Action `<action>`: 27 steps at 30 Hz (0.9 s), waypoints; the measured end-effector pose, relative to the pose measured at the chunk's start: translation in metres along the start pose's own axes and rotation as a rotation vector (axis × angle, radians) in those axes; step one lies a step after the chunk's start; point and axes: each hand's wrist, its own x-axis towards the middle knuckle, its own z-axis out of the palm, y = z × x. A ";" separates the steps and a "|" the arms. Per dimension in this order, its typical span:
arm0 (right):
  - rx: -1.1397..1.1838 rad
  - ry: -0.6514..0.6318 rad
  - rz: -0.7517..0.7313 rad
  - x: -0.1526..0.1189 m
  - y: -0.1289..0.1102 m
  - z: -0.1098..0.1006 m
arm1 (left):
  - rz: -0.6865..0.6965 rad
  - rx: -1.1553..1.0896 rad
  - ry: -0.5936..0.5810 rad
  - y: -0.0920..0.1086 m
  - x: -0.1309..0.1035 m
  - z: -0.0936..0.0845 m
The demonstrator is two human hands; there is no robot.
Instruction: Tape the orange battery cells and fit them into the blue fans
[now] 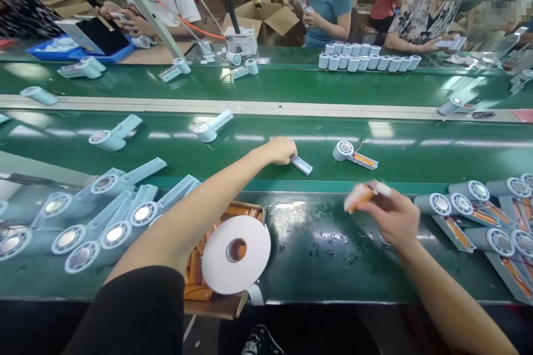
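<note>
My left hand [281, 151] reaches over the green conveyor belt, its fingers closed round a handheld fan body. Only the fan's pale grey handle [301, 165] shows past the fingers; its head is hidden by the hand. My right hand [393, 216] is raised above the near work surface, pinching an orange battery [361, 198] with something white on it, slightly blurred. Right of my left hand, a fan with an orange battery in its handle [365, 161] lies on the belt. Below my left forearm, a roll of white tape [214, 255] rests on a carton of orange batteries [199, 292].
Grey fan bodies [119, 236] crowd the near left. On the right are several fans with batteries in their handles [458, 233]. A pale rail [291, 107] divides the two belts. Across them, co-workers handle parts near rows of grey cylinders [353, 64] and cardboard boxes [266, 19].
</note>
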 end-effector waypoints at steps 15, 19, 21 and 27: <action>-1.232 -0.705 -0.031 0.110 0.060 0.098 | 0.015 -0.112 0.080 0.009 0.013 -0.007; -1.381 -0.785 0.031 0.120 0.055 0.120 | -0.066 -0.102 0.118 0.026 0.007 -0.015; -1.378 -0.804 0.003 0.125 0.055 0.121 | -0.100 -0.093 0.224 0.033 -0.020 -0.021; -1.274 -0.703 -0.131 0.117 0.061 0.091 | 0.172 -0.093 0.288 0.065 -0.215 0.004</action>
